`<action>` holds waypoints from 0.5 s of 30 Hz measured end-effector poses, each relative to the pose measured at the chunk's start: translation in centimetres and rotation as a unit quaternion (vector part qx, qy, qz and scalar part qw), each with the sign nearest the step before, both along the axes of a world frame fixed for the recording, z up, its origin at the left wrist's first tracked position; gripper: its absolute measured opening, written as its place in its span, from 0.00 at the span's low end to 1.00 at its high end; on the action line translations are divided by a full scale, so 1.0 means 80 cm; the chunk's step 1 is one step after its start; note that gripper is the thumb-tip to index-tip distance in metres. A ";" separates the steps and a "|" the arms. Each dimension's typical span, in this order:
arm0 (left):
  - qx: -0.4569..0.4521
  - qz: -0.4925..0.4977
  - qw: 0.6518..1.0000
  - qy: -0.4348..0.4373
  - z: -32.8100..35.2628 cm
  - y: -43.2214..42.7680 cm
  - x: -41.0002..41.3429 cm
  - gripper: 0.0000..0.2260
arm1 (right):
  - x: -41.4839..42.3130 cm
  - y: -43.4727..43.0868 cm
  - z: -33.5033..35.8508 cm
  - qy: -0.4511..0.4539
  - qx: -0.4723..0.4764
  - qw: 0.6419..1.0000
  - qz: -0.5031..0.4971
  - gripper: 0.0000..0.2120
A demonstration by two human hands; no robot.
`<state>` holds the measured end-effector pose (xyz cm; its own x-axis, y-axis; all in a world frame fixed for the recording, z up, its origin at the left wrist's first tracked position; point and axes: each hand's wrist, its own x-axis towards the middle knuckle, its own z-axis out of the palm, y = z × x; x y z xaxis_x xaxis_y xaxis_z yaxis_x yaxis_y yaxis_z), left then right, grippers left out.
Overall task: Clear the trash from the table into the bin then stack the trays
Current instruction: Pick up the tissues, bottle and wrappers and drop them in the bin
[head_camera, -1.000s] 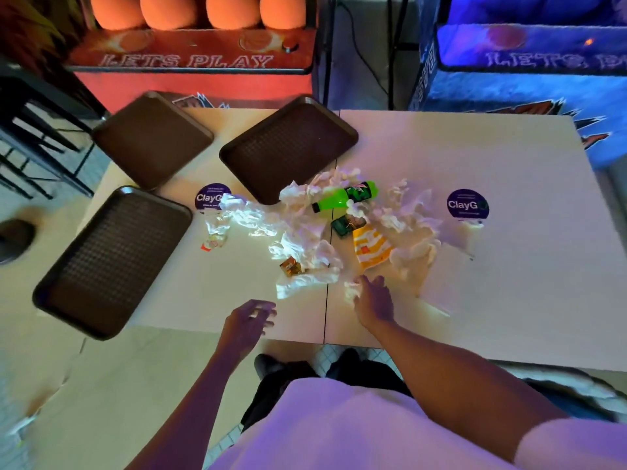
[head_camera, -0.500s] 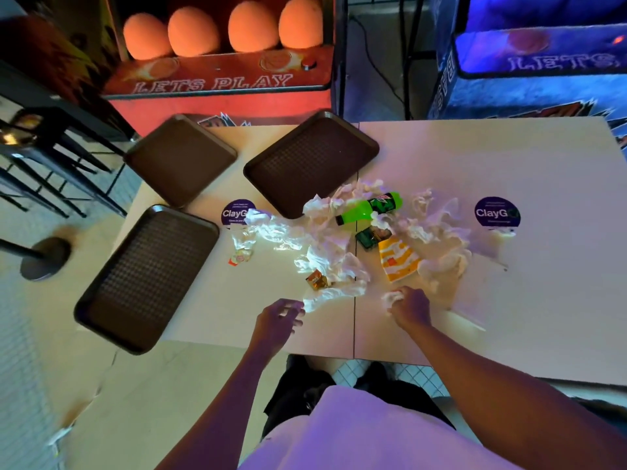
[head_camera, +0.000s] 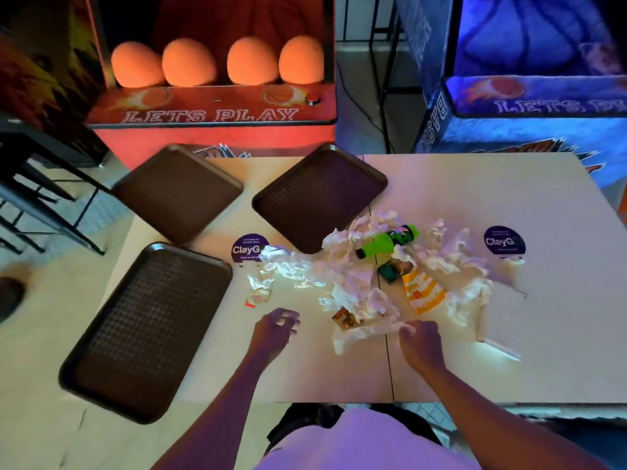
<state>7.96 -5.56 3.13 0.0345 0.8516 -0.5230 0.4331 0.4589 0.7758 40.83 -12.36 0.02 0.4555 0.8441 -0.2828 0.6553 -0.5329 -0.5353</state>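
Person's right hand [head_camera: 420, 344] is curled, pinching the near end of a crumpled napkin [head_camera: 359, 334] just left of it. Their left hand [head_camera: 276, 329] is loose, holds nothing. Napkin's prob. light & soft, so scrunch it whole. The green bottle [head_camera: 386, 240], beyond that hand: stiffer, grab round the body.

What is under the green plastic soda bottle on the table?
The green plastic soda bottle lies on its side on crumpled white paper napkins that poke out around it. Anything else beneath cannot be seen; the bottle covers it.

Left hand [head_camera: 276, 329], right hand [head_camera: 420, 340], fingers curled
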 end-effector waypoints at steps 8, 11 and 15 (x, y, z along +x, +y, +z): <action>0.111 -0.047 0.984 0.134 -0.024 0.085 -0.077 0.13 | -0.055 0.029 0.033 -0.052 0.032 0.998 -0.025 0.10; 0.162 -0.092 0.964 0.189 -0.020 0.126 -0.088 0.25 | -0.077 0.043 0.052 -0.063 0.051 0.997 -0.009 0.11; 0.163 -0.194 0.929 0.271 -0.015 0.179 -0.091 0.41 | -0.091 0.050 0.057 -0.062 0.056 0.996 -0.019 0.13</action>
<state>0.68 8.79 1.91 0.1782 0.9466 -0.2687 0.8842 -0.0343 0.4658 33.54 -8.36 4.60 0.5137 0.8485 -0.1272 0.7002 -0.5003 -0.5094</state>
